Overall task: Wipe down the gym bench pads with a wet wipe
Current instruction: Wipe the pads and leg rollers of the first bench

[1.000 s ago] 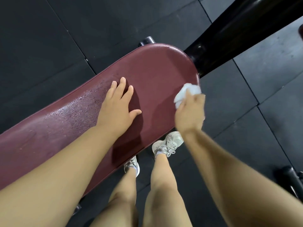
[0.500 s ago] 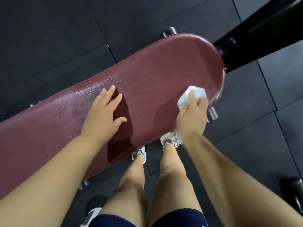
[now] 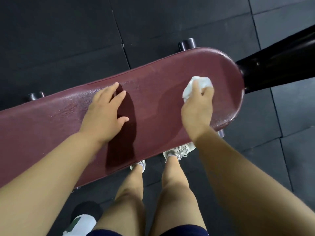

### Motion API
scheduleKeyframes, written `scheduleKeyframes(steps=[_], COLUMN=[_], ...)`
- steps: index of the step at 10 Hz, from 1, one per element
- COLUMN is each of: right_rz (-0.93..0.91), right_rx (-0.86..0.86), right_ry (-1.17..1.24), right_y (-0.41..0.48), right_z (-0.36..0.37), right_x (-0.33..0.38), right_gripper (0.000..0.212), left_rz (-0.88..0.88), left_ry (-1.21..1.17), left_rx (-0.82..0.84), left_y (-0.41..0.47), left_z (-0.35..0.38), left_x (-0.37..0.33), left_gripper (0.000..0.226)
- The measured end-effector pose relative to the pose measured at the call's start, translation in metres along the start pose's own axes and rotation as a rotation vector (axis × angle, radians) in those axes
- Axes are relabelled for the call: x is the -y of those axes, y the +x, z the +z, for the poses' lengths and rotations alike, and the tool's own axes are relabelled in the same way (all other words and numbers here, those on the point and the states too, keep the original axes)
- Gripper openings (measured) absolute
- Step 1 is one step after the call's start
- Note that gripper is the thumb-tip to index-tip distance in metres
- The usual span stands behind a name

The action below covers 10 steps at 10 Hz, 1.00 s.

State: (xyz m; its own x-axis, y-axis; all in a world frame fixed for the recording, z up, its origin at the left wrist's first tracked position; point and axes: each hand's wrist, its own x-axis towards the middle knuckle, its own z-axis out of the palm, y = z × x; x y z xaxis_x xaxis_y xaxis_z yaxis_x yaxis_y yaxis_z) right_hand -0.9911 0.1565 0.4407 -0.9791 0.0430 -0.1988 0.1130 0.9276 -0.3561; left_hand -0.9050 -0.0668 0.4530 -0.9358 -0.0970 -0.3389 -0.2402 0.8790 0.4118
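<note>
moved: the right hand [image 3: 197,108] and its wet wipe [image 3: 203,82] were at the near edge of the bench pad [image 3: 162,86] a moment ago and now sit further in, about midway across the pad's width at its rounded end.
right hand: fingers curled round the bunched white wipe, pressing it onto the pad surface.
wet wipe: crumpled, on the pad near the rounded end, sticking out past the fingertips.
left hand [image 3: 104,113]: flat on the pad, fingers straight and slightly spread, palm down, closer to the far edge, well apart from the right hand.
bench pad: maroon, running diagonally; wet sheen and droplets along the far edge by the left hand and at the near edge of the rounded end.
frame [image 3: 276,65]: black beam meeting the pad's rounded end.
floor [image 3: 68,40]: dark rubber tiles.
shoes [image 3: 179,150]: pale, partly under the pad's near edge.
</note>
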Motion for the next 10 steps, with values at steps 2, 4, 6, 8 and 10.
scheduleKeyframes(steps=[2,4,6,8,10], right_rz=[-0.934,-0.356,-0.555,-0.872,-0.388], right_rx=[0.366,0.196,0.339,0.611,0.163], right_ry=[-0.159,-0.177,-0.282,-0.322,-0.333], right_y=[-0.048,0.049,0.035,0.021,0.067], right_z=[0.029,-0.009,0.006,0.0,0.003], right_x=[0.02,0.022,0.065,0.071,0.074], right_gripper=[0.052,0.037,0.047,0.045,0.036], left_rz=[-0.01,0.025,0.019,0.053,0.035], left_ry=[0.012,0.026,-0.025,-0.054,0.006], left_rx=[-0.042,-0.091,-0.124,-0.105,-0.135], left_y=[0.003,0.003,0.002,-0.001,-0.007], left_z=[0.001,0.004,0.005,0.006,-0.002], left_x=[0.011,0.01,0.013,0.02,0.037], left_gripper=[0.08,0.078,0.078,0.08,0.074])
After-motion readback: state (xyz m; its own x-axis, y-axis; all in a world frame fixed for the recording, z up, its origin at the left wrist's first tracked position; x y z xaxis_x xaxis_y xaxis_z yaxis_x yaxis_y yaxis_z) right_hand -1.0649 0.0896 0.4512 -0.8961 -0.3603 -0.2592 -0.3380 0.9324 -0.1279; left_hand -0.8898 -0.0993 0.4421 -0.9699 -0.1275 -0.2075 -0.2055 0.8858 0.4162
